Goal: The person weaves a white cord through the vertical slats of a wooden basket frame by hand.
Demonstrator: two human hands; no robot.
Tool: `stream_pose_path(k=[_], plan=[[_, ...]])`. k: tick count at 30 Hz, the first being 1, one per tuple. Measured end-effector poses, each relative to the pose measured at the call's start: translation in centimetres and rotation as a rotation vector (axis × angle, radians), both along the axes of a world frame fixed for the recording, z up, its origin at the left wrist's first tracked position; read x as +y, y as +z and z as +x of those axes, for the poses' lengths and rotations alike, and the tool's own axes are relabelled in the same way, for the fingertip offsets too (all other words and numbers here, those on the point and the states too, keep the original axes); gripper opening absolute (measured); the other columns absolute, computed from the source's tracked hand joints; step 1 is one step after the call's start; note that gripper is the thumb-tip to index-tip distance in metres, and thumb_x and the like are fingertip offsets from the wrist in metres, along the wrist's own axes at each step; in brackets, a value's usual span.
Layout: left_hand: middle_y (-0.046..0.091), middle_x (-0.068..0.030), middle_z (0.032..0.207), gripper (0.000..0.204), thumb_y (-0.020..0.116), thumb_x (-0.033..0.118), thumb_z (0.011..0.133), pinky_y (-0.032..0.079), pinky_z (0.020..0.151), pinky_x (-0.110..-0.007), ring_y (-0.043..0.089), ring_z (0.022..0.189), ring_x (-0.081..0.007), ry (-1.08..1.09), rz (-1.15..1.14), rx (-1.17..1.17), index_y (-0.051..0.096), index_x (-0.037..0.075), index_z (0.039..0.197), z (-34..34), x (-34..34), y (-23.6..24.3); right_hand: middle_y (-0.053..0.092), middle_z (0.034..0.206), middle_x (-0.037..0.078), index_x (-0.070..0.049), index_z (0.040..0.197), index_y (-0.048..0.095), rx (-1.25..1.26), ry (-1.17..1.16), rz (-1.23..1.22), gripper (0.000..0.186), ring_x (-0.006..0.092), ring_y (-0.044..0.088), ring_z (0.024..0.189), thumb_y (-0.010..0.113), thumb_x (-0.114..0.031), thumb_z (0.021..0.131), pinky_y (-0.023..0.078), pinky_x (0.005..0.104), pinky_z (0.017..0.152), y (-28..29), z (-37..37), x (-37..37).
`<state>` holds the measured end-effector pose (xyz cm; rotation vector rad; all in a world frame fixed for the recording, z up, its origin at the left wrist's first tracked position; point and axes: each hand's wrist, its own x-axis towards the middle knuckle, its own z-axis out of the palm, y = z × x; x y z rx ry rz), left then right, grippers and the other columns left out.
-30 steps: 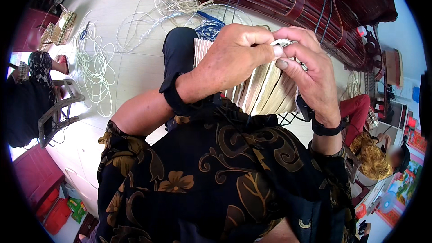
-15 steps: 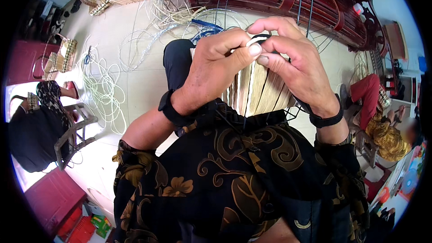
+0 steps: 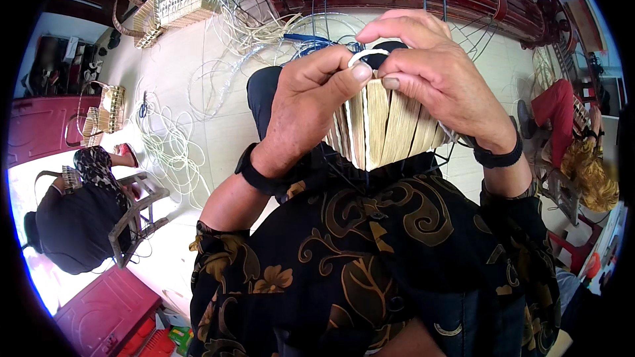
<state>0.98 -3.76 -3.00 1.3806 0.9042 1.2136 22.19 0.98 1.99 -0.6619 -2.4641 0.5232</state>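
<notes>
Cord [image 3: 368,53], between left grip [image 3: 301,99] and right grip [image 3: 442,73]

1 head-worn fisheye view; looks down from near above the left hand [image 3: 297,102] and right hand [image 3: 443,79]

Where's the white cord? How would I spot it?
From the dark, brown-flowered shirt, look up to the bare left hand and bare right hand. Between their fingertips is a curved white cord. Unlike the pale, tangled cords on the floor, it's held up.
</notes>
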Motion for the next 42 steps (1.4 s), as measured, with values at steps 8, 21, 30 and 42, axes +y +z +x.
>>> stream_pose_path(k=[8,21,30,42], plan=[[0.062,0.0019,0.081,0.016,0.067,0.016,0.099,0.043,0.071,-0.022,0.053,0.078,-0.0056,0.098,0.060,-0.087,0.071,0.001,0.094,0.6,-0.7,0.0,0.063,0.124,0.007,-0.003,0.082,0.067,0.034,-0.018,-0.031,0.011,0.0293,0.054,0.121,0.066,-0.013,0.087,0.037,0.0439,0.105,0.1,-0.8,-0.1],[0.072,-0.0114,0.098,0.022,0.065,0.018,0.100,0.049,0.092,-0.033,0.066,0.096,-0.0192,-0.082,-0.068,-0.131,0.070,-0.003,0.100,-0.9,0.0,-0.3,0.063,0.126,0.009,-0.002,0.088,0.069,0.026,0.039,-0.007,0.010,0.0304,0.055,0.121,0.068,-0.012,0.087,0.043,0.0431,0.100,-0.2,0.1,0.5],[0.059,0.0046,0.079,0.017,0.067,0.016,0.100,0.041,0.068,-0.021,0.049,0.076,-0.0038,0.000,-0.029,-0.059,0.068,0.002,0.090,-0.3,0.2,0.1,0.062,0.127,0.008,-0.004,0.088,0.068,0.064,0.018,-0.097,0.006,0.0299,0.055,0.119,0.065,-0.009,0.089,0.038,0.0458,0.103,-0.4,-0.4,0.3],[0.059,0.0045,0.079,0.017,0.068,0.016,0.099,0.041,0.069,-0.021,0.050,0.075,-0.0046,-0.081,-0.179,-0.196,0.069,0.001,0.090,-0.3,1.1,0.6,0.067,0.117,0.010,-0.004,0.088,0.065,0.148,-0.009,-0.112,0.010,0.0304,0.062,0.109,0.070,-0.013,0.087,0.047,0.0426,0.093,-0.7,-0.1,0.9]])
